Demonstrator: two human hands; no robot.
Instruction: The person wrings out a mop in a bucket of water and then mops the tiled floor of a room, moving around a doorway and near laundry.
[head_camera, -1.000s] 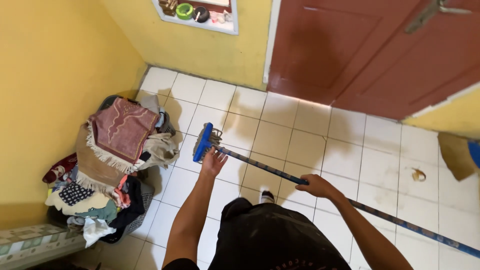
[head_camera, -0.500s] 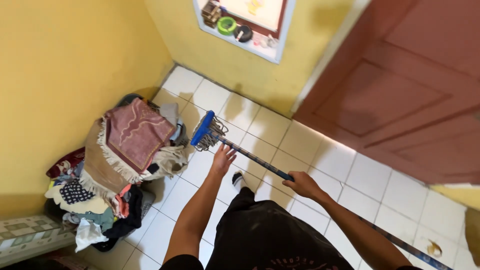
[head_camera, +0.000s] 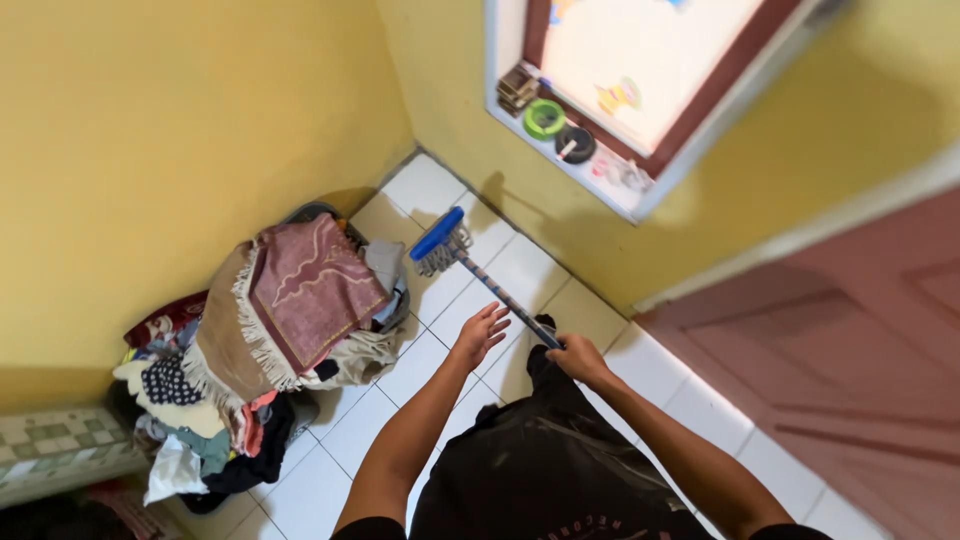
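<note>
Blue mop (head_camera: 438, 234) handle gripped by right hand (head_camera: 572, 354); left hand (head_camera: 480, 333) hovers beside it, fingers spread.

View is swinging up and leftward: the red-brown door (head_camera: 840, 370) is sliding off to the lower right, and the window sill (head_camera: 590, 165) with its green and black round items is coming further into frame, pane now showing. Mop head (head_camera: 437, 238) is travelling away from the person toward the wall corner, now lying just beside the laundry pile (head_camera: 270, 340). Left hand (head_camera: 480, 335) is coming off the mop handle (head_camera: 505, 297), fingers spread, hovering just beside it. Right hand (head_camera: 575, 357) is keeping its grip while sitting closer to the left hand than before. The brown scrap on the floor tiles is no longer in view
</note>
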